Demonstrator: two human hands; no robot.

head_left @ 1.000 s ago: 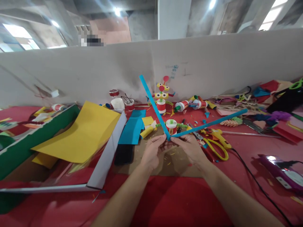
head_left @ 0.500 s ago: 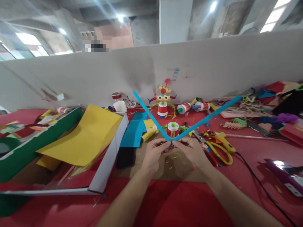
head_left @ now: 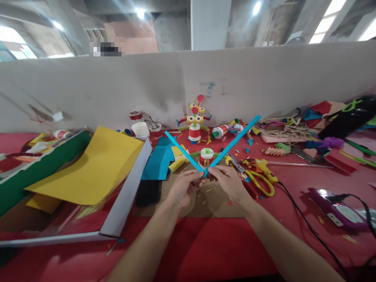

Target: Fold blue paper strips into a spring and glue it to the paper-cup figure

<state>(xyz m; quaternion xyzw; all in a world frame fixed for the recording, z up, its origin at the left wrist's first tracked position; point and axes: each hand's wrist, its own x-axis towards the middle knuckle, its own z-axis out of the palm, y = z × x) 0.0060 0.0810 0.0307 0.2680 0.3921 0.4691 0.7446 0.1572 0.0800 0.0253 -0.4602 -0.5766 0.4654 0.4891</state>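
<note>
Two blue paper strips (head_left: 235, 141) meet at their lower ends in a V shape. Pinched at that joint, they are held by my left hand (head_left: 185, 187) from the left and my right hand (head_left: 227, 182) from the right. Just behind the joint stands a red and white paper cup (head_left: 206, 157) with green pleated paper arms. Farther back is a finished-looking cup figure (head_left: 194, 133) with a yellow head with eyes and a red disc on top. Beneath my hands lies a brown board (head_left: 202, 209) with yellow scraps.
Yellow-handled scissors (head_left: 260, 183) and a yellow glue gun (head_left: 264, 169) lie to the right, with a purple device (head_left: 337, 209) beyond. On the left, a yellow sheet (head_left: 88, 168) rests over an open box (head_left: 126, 192). Blue paper (head_left: 160, 160) and a black phone (head_left: 147, 192) lie between.
The V of strips has narrowed, its right strip swinging up and inward. My right hand's fingers have shifted at the joint. The view has turned slightly right.
</note>
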